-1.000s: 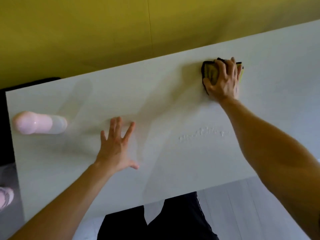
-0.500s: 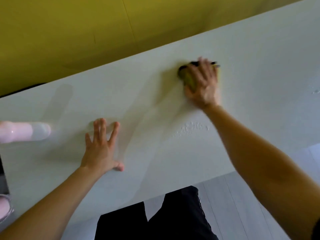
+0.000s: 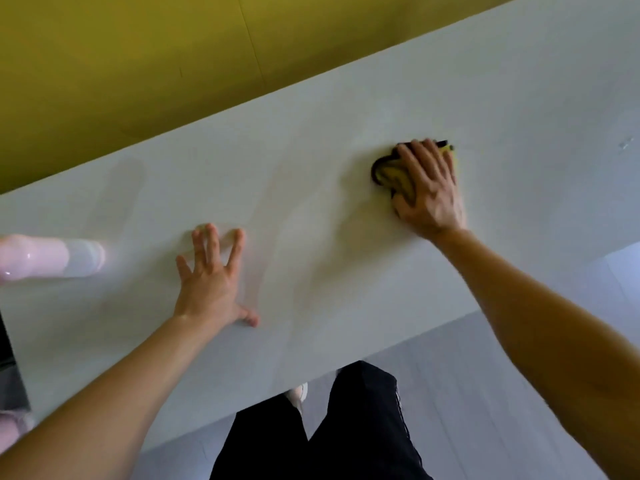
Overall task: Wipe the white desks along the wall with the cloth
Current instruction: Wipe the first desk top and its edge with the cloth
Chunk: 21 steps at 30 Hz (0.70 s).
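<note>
well, leans over a white desk [image 3: 311, 188] set against a yellow wall [image 3: 138, 64]. rests left hand [image 3: 211, 282] flat, fingers spread, near a pink bottle [image 3: 45, 258] at the left end. presses right hand [image 3: 429, 192], fingers laid together, onto a bunched yellow-and-black cloth [image 3: 391, 173] toward the back.

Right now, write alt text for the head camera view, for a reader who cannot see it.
Seen from above, a person's right hand presses a yellow, dark-edged cloth onto a white desk against a yellow wall. The left hand rests flat on the desk, fingers spread, and a blurred pink object sits near its left end.
</note>
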Each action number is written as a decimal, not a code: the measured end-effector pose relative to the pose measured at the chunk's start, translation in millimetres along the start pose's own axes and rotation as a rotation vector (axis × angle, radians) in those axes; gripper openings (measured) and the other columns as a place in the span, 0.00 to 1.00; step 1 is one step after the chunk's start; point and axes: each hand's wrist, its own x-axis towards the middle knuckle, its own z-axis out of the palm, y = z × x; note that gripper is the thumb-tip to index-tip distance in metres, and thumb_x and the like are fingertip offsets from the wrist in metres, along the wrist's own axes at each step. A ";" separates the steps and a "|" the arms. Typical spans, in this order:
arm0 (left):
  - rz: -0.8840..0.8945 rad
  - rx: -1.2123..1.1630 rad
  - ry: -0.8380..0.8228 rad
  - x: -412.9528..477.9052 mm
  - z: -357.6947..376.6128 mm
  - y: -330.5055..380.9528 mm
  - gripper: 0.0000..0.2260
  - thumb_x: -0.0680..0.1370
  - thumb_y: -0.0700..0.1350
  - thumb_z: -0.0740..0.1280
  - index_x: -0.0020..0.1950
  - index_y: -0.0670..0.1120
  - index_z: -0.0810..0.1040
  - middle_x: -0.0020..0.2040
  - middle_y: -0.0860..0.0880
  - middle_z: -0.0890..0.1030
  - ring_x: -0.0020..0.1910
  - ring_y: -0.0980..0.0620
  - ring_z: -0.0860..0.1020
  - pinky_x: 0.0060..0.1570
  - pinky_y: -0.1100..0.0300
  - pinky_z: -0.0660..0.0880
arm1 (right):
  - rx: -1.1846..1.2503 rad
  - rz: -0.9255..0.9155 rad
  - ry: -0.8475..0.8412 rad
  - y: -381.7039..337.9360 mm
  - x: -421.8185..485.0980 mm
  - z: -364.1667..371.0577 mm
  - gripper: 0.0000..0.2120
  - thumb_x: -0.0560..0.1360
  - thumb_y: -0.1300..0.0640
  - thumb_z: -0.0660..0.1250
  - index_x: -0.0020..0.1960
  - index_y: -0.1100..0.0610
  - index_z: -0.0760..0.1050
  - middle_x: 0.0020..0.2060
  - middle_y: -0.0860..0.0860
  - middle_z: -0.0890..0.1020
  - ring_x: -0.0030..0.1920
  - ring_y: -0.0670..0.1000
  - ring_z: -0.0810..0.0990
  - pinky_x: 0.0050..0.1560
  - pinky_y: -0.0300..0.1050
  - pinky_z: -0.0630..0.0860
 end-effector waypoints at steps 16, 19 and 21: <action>0.022 -0.049 0.063 -6.4 -3.8 -0.7 0.81 0.52 0.75 0.84 0.87 0.53 0.33 0.86 0.32 0.36 0.86 0.31 0.39 0.79 0.25 0.58 | -0.035 0.266 0.150 -36.3 -115.8 5.4 0.32 0.82 0.42 0.66 0.84 0.50 0.68 0.81 0.53 0.71 0.84 0.59 0.63 0.83 0.68 0.58; 0.052 -0.056 0.064 -8.4 -1.3 -4.8 0.79 0.53 0.75 0.83 0.88 0.53 0.35 0.86 0.32 0.37 0.86 0.30 0.39 0.79 0.25 0.57 | -0.035 0.430 0.274 -72.7 -121.9 19.2 0.34 0.78 0.43 0.70 0.83 0.48 0.70 0.81 0.54 0.71 0.84 0.60 0.65 0.82 0.70 0.58; 0.111 -0.063 0.084 -15.0 4.7 -15.6 0.77 0.55 0.75 0.83 0.88 0.53 0.39 0.86 0.35 0.37 0.87 0.32 0.39 0.80 0.26 0.56 | 0.029 0.215 0.233 -162.7 -153.8 42.7 0.31 0.80 0.42 0.71 0.81 0.47 0.72 0.81 0.56 0.72 0.84 0.62 0.65 0.82 0.71 0.58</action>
